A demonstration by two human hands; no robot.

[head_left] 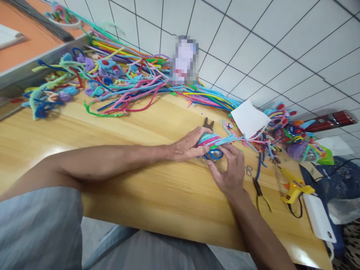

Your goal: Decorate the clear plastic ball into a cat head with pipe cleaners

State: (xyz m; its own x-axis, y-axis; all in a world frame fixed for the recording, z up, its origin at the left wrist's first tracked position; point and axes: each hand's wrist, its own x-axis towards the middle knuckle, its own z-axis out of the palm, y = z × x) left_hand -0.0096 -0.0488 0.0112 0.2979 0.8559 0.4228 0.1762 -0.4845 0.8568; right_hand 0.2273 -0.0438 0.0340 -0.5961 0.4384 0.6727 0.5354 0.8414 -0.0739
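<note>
Between my two hands, just above the wooden table, is a pipe-cleaner craft piece (209, 140). Light blue, pink and green stripes cover its top, and a blue ring surrounds a shiny, clear-looking part lower down. My left hand (189, 145) grips it from the left, thumb below and fingers over the top. On the right side, my right hand (231, 168) closes thumb and fingertips on its edge. A light blue strip juts out to the right over that hand. Pliers (208, 123) with dark jaws lie right behind the piece, their handles hidden.
Loose pipe cleaners (135, 88) are heaped along the tiled wall. A blurred phone (183, 60) leans there. To the right are white paper (250, 119), small scissors (248, 170), yellow-handled pliers (262, 197), a yellow glue gun (295, 185) and a white power strip (319, 217).
</note>
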